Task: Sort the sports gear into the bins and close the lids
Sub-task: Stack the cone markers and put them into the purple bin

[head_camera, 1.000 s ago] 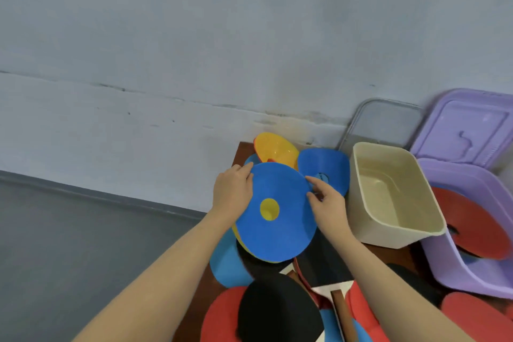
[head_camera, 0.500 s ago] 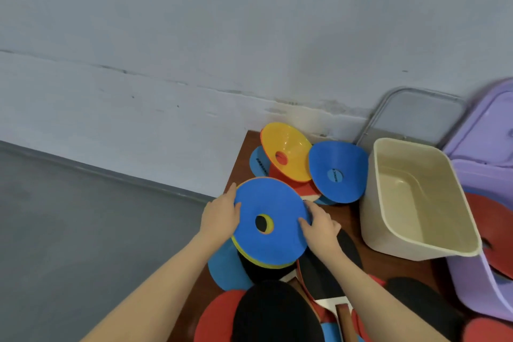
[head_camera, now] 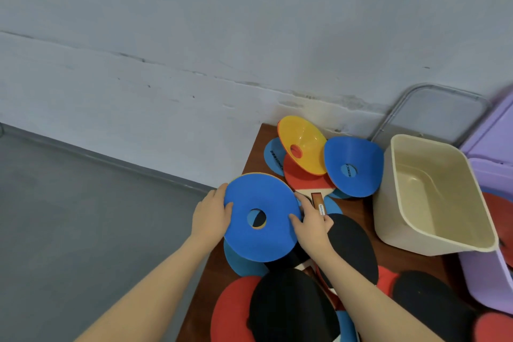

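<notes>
both hands on the blue disc cone (head_camera: 261, 216) now, held up over the left edge of the brown tabletop (head_camera: 251, 153). left hand (head_camera: 212, 214) grips its left rim, fingers clenched onto the edge; right hand (head_camera: 312, 223) grips the right rim, thumb on top. a yellow rim peeks out along the top edge, so there is a second cone nested under the blue one. through the centre hole you can see dark and yellow.

at the far left corner of the tabletop, a yellow cone (head_camera: 302, 144) tilts on its side, leaning over a red paddle (head_camera: 302, 179), with another blue cone (head_camera: 352, 166) just beside it on the right, touching the cream bin (head_camera: 433, 194). that bin stands open, nothing inside it. the purple bin (head_camera: 488, 266) sits at the right edge, touching the cream one.

along the near edge, black and red paddles (head_camera: 291, 305) lie in an overlapping heap under the forearms.
</notes>
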Motion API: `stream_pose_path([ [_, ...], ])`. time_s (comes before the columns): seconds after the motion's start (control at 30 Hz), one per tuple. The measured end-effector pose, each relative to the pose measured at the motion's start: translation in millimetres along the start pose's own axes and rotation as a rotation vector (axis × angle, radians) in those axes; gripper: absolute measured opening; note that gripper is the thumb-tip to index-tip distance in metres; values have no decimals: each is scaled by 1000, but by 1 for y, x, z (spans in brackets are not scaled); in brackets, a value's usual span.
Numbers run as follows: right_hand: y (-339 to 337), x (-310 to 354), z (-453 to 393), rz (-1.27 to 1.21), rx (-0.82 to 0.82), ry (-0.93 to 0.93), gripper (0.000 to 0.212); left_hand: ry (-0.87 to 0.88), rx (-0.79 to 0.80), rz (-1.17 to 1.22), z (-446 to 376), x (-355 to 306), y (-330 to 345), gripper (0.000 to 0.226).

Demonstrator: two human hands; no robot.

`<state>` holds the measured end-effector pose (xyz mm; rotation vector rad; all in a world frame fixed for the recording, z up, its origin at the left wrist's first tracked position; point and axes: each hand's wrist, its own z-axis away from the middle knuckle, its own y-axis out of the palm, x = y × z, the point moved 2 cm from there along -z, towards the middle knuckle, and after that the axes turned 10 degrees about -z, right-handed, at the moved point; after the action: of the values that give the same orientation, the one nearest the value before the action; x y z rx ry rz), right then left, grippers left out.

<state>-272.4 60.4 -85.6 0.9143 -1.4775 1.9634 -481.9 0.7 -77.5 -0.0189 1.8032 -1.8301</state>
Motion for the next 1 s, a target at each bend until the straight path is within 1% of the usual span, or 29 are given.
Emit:
stream_pose_path([
  [0.13,-8,17,16,-53,-47,-77,47,65,-87,51,10,-1,-7,48],
  [0.3,-27,27,44,-99,-166,-159,49,172,-177,106,18,-12,-29,49],
  [0.5,-65,32,81,-149,-378,-191,50,375,-257,173,34,-52,-41,48],
  [0.63,-114,26,95,-161,-458,-251,53,475,-293,175,38,-101,-48,54],
  [0.77,-163,7,101,-206,-531,-295,49,584,-340,139,41,-162,-45,53],
  [0.9,-218,-26,100,-114,-594,-316,50,650,-358,117,40,-228,-27,50],
  [1.0,-264,-68,92,-40,-623,-269,53,666,-346,99,42,-286,-5,51],
])
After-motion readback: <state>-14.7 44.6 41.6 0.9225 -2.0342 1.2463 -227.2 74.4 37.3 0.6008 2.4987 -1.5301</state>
